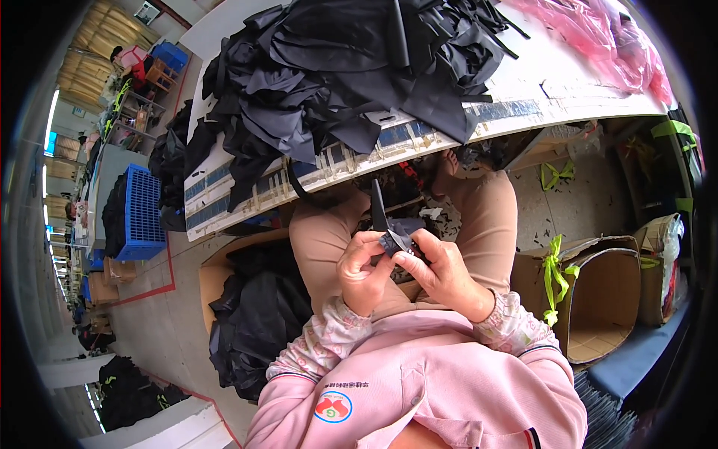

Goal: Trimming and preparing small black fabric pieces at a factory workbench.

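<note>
Above my lap, my left hand (364,275) and my right hand (449,277) come together, thumbs and fingers pinched on a small black fabric piece (404,227). A narrow dark strip (378,206) stands up from it toward the table edge. Part of the piece is hidden by my fingers, and its exact kind does not show. Beyond my hands, a big heap of black fabric pieces (321,71) covers much of the white table (568,71), some hanging over its taped front edge.
Pink plastic sheeting (598,37) lies at the table's far right. Black fabric (258,322) fills a cardboard box (208,280) at my left. An open cardboard box (602,299) with a yellow-green ribbon (553,280) stands right. A blue crate (143,213) is farther left.
</note>
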Motion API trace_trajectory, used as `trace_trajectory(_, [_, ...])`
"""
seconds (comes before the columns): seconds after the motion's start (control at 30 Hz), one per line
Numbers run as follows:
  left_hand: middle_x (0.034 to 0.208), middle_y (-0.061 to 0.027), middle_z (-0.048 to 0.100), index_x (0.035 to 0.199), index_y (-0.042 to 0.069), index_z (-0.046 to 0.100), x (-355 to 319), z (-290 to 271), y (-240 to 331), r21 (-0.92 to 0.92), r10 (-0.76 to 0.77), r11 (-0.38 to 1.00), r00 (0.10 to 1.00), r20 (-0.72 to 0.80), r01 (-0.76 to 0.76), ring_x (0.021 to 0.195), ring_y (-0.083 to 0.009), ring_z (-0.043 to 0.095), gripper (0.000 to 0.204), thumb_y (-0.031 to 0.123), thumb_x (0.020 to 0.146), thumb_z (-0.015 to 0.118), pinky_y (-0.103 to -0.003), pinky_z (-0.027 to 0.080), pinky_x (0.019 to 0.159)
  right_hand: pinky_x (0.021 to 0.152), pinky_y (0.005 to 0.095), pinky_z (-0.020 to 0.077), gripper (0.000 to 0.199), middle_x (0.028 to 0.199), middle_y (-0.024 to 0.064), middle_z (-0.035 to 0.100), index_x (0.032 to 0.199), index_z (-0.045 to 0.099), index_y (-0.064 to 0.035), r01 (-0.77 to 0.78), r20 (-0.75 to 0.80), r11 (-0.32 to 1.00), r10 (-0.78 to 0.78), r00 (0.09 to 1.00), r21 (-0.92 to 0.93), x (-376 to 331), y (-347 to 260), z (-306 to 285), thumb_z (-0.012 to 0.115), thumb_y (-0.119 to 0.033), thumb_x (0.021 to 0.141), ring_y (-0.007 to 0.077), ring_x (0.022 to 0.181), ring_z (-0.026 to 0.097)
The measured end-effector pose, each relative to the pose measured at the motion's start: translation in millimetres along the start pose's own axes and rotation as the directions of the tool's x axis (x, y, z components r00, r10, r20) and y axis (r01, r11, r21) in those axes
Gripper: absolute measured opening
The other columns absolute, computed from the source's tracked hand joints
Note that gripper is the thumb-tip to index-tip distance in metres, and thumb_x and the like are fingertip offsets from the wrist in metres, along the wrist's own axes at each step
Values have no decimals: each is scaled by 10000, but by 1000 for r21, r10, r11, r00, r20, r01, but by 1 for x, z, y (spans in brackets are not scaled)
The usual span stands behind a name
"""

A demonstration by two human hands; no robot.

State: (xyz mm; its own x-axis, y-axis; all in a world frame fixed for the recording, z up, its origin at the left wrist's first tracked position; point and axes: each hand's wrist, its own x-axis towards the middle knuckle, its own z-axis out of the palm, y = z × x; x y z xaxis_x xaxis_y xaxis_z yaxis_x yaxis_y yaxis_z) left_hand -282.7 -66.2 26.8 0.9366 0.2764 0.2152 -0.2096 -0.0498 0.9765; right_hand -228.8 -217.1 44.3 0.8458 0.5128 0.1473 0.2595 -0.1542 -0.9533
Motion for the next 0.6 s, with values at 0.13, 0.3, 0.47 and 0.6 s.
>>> trace_trajectory(0.13, [1010, -73, 591, 942, -45, 651, 0, 0, 1, 35, -4, 999, 1000, 11, 4, 857, -129, 594, 160, -82, 788, 666, -237, 481, 724, 428, 352, 374, 291, 554, 152, 468, 826, 489, -12, 18, -30, 1000, -18, 999, 6, 0, 0, 0, 672, -233, 872, 300, 446, 468])
trace_trajectory(0.3, [996, -68, 585, 934, -44, 650, 3, -4, 7, 72, -44, 997, 999, 30, 41, 872, -125, 588, 148, -78, 791, 666, -237, 476, 743, 464, 293, 331, 247, 594, 59, 375, 840, 513, -2, -56, 4, 998, 56, 998, 4, -3, 1, -6, 663, -192, 889, 120, 545, 320])
trace_trajectory(0.47, [987, -49, 564, 941, -37, 633, 16, -13, 11, -229, -131, 957, 970, 205, 178, 903, -126, 562, 136, -93, 818, 621, -243, 452, 825, 461, 306, 334, 319, 583, 81, 398, 796, 495, 5, -93, 93, 995, 89, 992, 46, 6, -6, -32, 678, -243, 874, 131, 531, 326])
trace_trajectory(0.6, [986, -43, 557, 956, -32, 631, 22, -22, 10, -278, -159, 928, 938, 307, 248, 907, -126, 554, 147, -95, 825, 610, -246, 446, 843, 471, 341, 367, 383, 562, 136, 449, 757, 496, 17, -95, 237, 995, 97, 967, -19, 16, -14, -50, 678, -302, 865, 195, 483, 379])
